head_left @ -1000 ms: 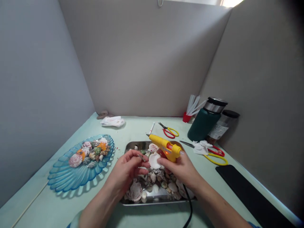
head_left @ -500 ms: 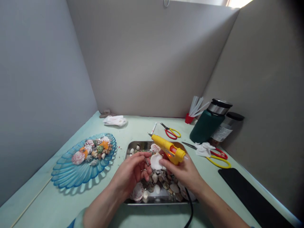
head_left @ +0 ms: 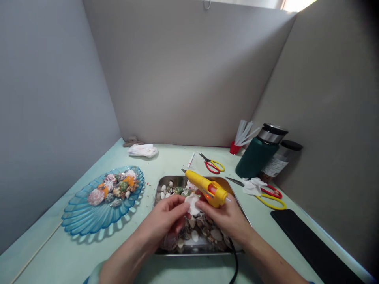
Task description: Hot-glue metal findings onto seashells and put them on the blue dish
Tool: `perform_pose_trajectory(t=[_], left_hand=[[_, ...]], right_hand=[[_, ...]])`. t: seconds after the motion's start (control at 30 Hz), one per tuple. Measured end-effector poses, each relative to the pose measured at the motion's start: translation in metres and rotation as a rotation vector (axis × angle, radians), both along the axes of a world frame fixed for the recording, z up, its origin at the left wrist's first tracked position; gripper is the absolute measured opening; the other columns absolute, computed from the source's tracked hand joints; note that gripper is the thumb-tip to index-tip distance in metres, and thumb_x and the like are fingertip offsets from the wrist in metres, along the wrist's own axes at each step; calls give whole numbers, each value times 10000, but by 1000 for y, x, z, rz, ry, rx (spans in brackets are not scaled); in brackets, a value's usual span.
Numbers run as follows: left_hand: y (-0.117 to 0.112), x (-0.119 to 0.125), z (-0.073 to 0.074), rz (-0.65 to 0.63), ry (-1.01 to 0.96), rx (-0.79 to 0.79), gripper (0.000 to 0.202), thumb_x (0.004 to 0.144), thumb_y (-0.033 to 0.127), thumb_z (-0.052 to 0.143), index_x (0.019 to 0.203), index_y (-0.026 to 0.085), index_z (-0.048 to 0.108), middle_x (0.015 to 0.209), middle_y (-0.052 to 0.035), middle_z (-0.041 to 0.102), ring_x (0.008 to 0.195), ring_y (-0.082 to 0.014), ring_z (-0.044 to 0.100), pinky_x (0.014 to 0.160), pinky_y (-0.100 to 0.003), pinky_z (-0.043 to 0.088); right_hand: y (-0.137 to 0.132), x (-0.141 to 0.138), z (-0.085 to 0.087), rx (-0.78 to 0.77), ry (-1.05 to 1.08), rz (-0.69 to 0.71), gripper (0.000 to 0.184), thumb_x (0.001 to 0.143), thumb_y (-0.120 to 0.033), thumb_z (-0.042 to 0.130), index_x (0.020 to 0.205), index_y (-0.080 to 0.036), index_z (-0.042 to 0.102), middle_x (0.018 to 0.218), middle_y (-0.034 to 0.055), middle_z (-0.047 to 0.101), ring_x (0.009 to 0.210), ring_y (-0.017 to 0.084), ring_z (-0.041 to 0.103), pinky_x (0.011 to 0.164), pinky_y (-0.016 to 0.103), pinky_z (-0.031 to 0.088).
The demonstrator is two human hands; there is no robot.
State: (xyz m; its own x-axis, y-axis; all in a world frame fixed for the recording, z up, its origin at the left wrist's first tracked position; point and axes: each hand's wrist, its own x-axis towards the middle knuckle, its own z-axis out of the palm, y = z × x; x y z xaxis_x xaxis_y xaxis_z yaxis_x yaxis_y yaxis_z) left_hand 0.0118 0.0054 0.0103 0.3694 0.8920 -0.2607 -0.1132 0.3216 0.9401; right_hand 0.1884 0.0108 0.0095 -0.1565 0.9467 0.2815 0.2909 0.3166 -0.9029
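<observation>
A white scallop shell (head_left: 193,204) is pinched between both hands above the metal tray. My left hand (head_left: 170,215) grips its left edge with thumb and fingers. My right hand (head_left: 225,215) holds its right edge with the thumb and also has a yellow hot glue gun (head_left: 204,183) in its grasp. The gun's nozzle points up and to the left, and a small red light glows on its body. Its black cord (head_left: 235,260) hangs down past the tray's front edge. Below the hands, the metal tray (head_left: 201,253) holds many loose shells; the hands cover part of them.
On the left stands a blue scalloped dish (head_left: 85,221) bearing shells. Behind the tray lie small scissors (head_left: 213,165) and a white stick-like item (head_left: 191,160). At right are larger scissors (head_left: 271,197), tissue (head_left: 254,185), a green bottle (head_left: 257,156), a red cup (head_left: 235,148) of glue sticks and a black slab (head_left: 310,240).
My left hand has moved right and closed on the scallop shell, which now sits between both hands. The glue gun has shifted slightly left and down with my right hand.
</observation>
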Motion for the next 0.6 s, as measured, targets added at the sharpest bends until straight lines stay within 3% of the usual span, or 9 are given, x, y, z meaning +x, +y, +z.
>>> perform_pose_trajectory(t=[0.1,0.2,0.37,0.5,0.6], left_hand=[[1,1,-1,63,68,34,260,775,384,601,665,155,543,425,69,441,325,-24,233,336,-163,113],[5,-1,-2,165,73,37,264,740,390,613,637,166,521,455,61,480,306,-19,228,318,-166,103],[9,-7,0,301,140,101,257,728,368,608,597,165,519,399,81,419,305,-26,257,319,-154,140],[8,-8,3,344,137,101,227,710,349,627,626,159,536,491,49,528,332,-23,314,334,-149,161],[8,-8,3,353,133,92,219,703,351,631,638,162,541,495,48,532,334,-28,318,331,-154,163]], right_hand=[[1,3,0,-33,42,19,273,768,-373,664,962,-183,636,844,43,650,672,179,587,603,289,487],[3,10,0,-164,161,72,239,778,-410,650,889,-201,621,644,-4,572,481,118,484,430,236,400],[6,18,1,-318,225,194,217,748,-402,686,842,-219,617,571,-35,489,434,89,409,385,207,330],[7,20,-1,-300,161,223,181,747,-377,689,824,-223,633,566,-38,482,424,82,391,382,206,323],[7,21,-3,-220,56,230,139,757,-342,685,834,-228,665,581,-23,520,447,99,436,385,212,347]])
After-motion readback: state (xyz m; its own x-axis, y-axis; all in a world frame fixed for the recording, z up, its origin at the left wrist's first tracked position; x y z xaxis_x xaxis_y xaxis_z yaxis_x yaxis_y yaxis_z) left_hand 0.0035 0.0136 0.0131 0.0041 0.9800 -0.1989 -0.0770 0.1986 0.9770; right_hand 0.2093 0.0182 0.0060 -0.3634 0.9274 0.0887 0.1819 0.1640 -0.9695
